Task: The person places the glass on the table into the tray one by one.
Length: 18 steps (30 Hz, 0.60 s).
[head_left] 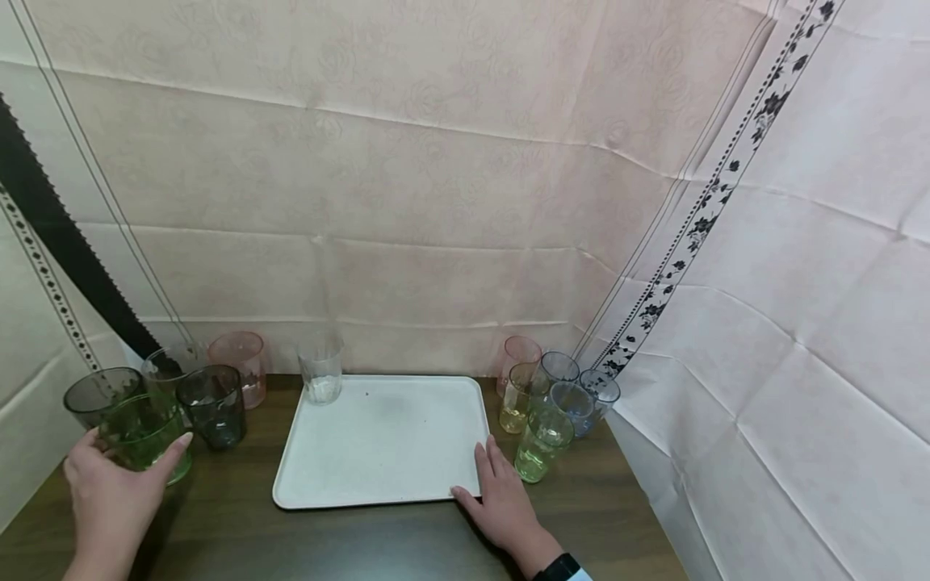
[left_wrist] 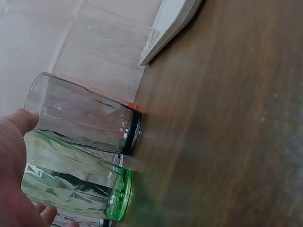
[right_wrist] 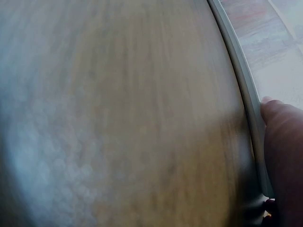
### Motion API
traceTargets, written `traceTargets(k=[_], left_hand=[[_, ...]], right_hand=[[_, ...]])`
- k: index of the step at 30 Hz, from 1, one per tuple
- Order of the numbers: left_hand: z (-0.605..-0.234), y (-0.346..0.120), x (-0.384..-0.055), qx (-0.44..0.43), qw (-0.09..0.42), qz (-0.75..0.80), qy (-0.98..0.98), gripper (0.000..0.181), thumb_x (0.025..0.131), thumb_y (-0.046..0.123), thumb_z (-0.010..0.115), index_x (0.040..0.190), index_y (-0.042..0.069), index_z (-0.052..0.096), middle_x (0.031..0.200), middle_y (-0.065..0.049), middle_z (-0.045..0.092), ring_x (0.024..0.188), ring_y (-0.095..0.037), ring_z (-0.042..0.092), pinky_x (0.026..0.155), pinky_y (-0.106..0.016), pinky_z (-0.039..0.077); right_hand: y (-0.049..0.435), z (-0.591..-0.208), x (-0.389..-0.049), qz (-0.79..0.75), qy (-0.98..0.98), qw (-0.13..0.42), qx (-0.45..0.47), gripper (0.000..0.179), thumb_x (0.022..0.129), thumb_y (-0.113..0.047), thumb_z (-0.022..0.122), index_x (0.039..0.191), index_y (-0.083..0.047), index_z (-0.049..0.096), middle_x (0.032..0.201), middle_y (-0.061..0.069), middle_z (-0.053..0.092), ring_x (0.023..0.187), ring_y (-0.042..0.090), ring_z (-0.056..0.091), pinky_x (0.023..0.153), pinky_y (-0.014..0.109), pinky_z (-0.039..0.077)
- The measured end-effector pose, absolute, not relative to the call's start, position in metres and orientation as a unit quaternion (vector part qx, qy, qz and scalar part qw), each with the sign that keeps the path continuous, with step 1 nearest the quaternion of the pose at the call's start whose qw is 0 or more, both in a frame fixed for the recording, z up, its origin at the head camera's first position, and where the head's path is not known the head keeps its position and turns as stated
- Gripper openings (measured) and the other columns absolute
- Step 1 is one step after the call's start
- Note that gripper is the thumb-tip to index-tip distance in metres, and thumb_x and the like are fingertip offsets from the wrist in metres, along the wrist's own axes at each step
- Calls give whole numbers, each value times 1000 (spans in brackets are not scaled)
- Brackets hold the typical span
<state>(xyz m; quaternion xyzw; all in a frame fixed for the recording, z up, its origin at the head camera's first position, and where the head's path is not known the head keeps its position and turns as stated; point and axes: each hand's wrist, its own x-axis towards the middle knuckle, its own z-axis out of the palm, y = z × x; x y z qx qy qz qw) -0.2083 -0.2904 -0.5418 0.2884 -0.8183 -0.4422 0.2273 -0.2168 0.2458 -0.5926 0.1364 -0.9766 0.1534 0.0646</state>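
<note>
At the left of the table my left hand (head_left: 116,492) grips a green glass (head_left: 148,436), thumb on one side and fingers round the other. The green glass (left_wrist: 78,182) stands upright beside a grey glass (head_left: 220,410), and my thumb overlaps that grey glass's rim in the left wrist view. Behind my fingers is another grey glass (head_left: 98,395). A white tray (head_left: 385,444) lies mid-table with a clear glass (head_left: 320,367) at its back left corner. My right hand (head_left: 504,500) rests on the tray's front right corner, fingers extended along the edge.
A pink glass (head_left: 250,375) and a clear glass (head_left: 161,363) stand at the back left. Right of the tray is a cluster: a green glass (head_left: 541,444), a yellow glass (head_left: 513,411), a pink glass (head_left: 514,355) and several bluish glasses (head_left: 581,407). Cloth (head_left: 450,202) hangs behind the table.
</note>
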Motion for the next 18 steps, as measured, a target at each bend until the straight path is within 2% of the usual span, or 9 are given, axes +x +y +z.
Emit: traceTargets(k=[5, 13, 18], left_hand=[[-544, -292, -211, 276, 247, -445, -815, 119, 81, 54, 82, 163, 1, 14, 159, -33, 22, 141, -52, 26, 107, -73, 31], [-547, -293, -212, 259, 297, -437, -809, 103, 83, 41, 84, 157, -3, 28, 151, -34, 33, 136, -51, 32, 106, -70, 32], [-545, -293, -211, 268, 284, -429, -815, 101, 87, 41, 80, 158, -6, 25, 153, -35, 31, 138, -52, 31, 107, -70, 32]], right_hand=[[246, -593, -216, 152, -977, 69, 136, 91, 101, -69, 48, 164, -4, 33, 170, 23, 19, 150, 38, 28, 114, 60, 36], [245, -592, -215, 153, -977, 65, 136, 91, 101, -68, 48, 164, -4, 33, 169, 23, 19, 150, 38, 28, 114, 61, 36], [245, -590, -215, 154, -977, 61, 133, 91, 102, -68, 48, 164, -5, 31, 170, 23, 18, 151, 38, 27, 115, 61, 36]])
